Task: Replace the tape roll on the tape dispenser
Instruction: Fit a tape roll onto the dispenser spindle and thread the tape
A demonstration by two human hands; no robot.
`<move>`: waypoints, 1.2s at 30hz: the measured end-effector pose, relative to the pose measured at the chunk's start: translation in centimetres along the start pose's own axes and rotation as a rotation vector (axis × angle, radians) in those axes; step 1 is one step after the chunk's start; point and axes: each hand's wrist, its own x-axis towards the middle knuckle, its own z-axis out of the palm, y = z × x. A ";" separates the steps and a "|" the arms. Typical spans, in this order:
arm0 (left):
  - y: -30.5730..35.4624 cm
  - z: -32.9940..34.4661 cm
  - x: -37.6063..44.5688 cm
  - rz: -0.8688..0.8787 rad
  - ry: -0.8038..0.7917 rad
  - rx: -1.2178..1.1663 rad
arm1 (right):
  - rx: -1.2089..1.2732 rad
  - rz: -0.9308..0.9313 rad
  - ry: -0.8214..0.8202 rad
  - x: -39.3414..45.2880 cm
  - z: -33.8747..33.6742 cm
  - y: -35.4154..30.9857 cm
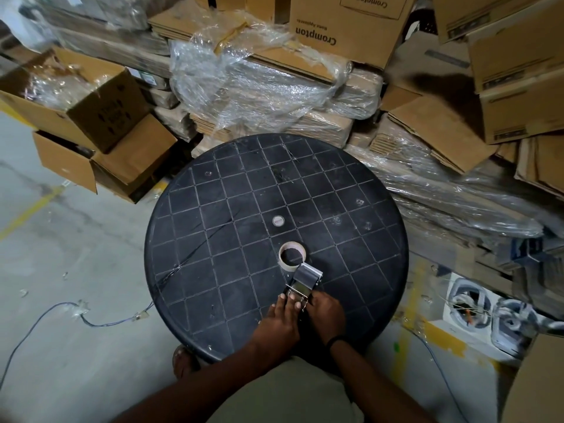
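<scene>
A metal tape dispenser (306,279) lies on the round black table (213,227), near its front edge. My left hand (279,320) lies on the dispenser's near end with its fingers straight, the fingertips touching the metal frame. My right hand (328,312) curls round the dispenser's near right side. A pale tape roll (292,253), thin-walled with a wide hole, lies flat on the table just beyond the dispenser and touches its far end. The dispenser's handle is hidden under my hands.
A small round metal cap (278,221) sits at the table's middle. Cardboard boxes (351,29) and crumpled plastic wrap (253,80) pile up behind and to the right. An open box (91,123) stands at the left. A thin cable (91,323) lies on the floor.
</scene>
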 end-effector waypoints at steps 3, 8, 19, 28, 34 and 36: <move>0.0 0.1 0.1 -0.024 0.003 0.007 | 0.157 0.092 -0.041 1.0 0.3 -0.6; -0.3 0.4 0.4 -0.038 -0.014 0.032 | 0.258 0.088 -0.037 1.3 0.6 -0.6; -0.5 0.5 0.7 -0.013 -0.027 0.018 | 0.157 0.009 -0.019 0.0 0.6 0.4; -0.5 0.3 0.8 -0.015 -0.035 0.008 | 0.039 0.065 -0.071 1.2 0.0 -0.9; -0.6 0.6 0.9 -0.030 -0.082 -0.025 | 0.486 0.283 -0.089 1.5 0.5 -2.0; -0.4 -0.1 0.9 -0.022 -0.037 -0.007 | 0.643 0.343 -0.097 1.4 0.5 -2.2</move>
